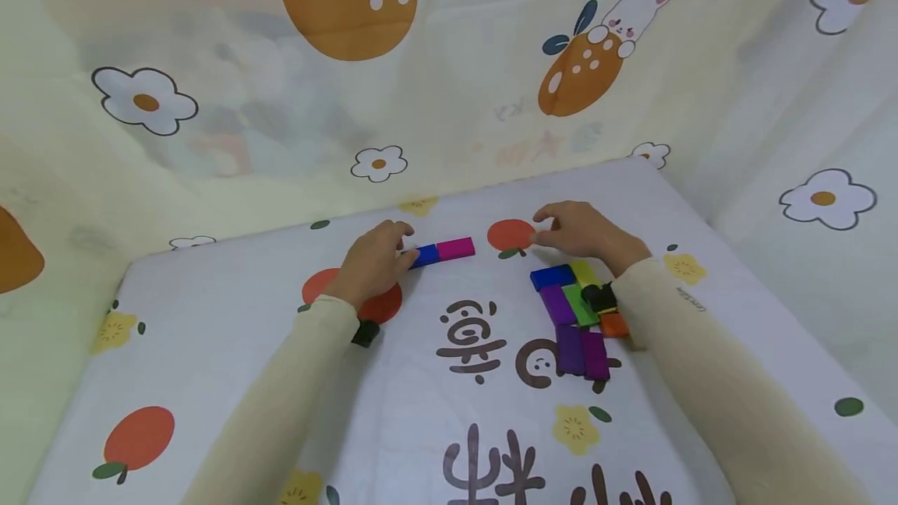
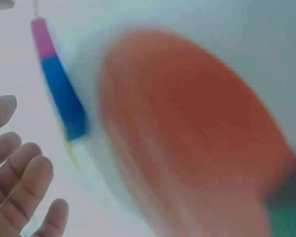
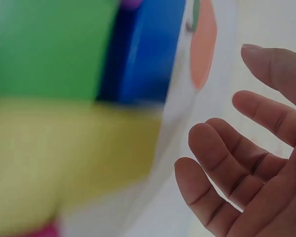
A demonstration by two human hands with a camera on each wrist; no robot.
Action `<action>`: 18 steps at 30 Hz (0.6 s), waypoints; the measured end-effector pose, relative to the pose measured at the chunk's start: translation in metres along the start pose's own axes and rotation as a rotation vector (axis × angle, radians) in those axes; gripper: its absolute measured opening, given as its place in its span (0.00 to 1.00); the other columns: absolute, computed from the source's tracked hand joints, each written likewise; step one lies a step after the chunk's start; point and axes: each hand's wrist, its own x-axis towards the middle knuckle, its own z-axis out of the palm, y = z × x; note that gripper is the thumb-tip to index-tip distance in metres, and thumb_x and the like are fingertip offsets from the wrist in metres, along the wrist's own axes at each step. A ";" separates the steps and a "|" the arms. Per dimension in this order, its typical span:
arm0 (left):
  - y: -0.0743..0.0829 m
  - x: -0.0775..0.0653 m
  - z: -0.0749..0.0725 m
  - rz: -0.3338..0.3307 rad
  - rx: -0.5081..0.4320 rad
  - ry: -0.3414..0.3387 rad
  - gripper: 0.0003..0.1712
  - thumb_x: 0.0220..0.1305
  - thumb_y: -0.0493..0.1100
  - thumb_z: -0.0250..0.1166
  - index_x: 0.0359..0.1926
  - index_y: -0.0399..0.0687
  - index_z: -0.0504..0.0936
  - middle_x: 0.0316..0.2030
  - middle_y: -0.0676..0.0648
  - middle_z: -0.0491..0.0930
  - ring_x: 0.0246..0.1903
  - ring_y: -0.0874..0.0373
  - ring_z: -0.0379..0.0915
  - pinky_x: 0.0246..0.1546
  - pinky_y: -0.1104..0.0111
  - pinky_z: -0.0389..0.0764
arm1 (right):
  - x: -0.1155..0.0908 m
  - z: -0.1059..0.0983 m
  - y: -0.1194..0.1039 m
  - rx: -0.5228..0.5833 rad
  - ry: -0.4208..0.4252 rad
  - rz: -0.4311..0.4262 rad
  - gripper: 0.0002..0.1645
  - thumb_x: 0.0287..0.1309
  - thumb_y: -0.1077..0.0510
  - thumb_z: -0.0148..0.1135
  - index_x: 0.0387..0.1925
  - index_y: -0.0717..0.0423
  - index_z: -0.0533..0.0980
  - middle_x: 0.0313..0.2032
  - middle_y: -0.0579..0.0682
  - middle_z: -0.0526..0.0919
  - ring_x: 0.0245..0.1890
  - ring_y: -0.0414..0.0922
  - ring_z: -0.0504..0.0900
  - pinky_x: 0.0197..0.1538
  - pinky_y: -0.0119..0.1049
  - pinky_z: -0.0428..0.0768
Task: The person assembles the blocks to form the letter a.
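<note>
In the head view, a blue block [image 1: 425, 256] and a magenta block [image 1: 456, 248] lie end to end in a row on the table. My left hand [image 1: 375, 263] is just left of them, fingers loosely bent; in the left wrist view its fingers [image 2: 32, 182] stand apart from the blue block [image 2: 64, 98]. To the right, my right hand [image 1: 578, 232] hovers by a printed orange fruit, with its fingers [image 3: 214, 153] spread and nothing between them. Below that hand lies a group of flat blocks, including blue [image 1: 552, 277], yellow [image 1: 582, 271], purple [image 1: 556, 305] and green [image 1: 581, 306].
An orange block [image 1: 613, 325] and two purplish blocks [image 1: 570, 349] belong to the same group, partly hidden by the right wrist. A white cloth [image 1: 407, 411] printed with fruit, flowers and characters covers the table. Patterned curtains [image 1: 456, 84] hang behind and at the sides.
</note>
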 end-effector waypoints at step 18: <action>0.146 0.020 0.056 0.418 0.304 -0.096 0.21 0.74 0.54 0.64 0.62 0.53 0.81 0.53 0.51 0.80 0.50 0.59 0.77 0.53 0.64 0.80 | -0.053 -0.003 0.027 -0.058 -0.053 0.037 0.20 0.67 0.56 0.67 0.56 0.63 0.82 0.43 0.61 0.85 0.40 0.53 0.81 0.47 0.49 0.83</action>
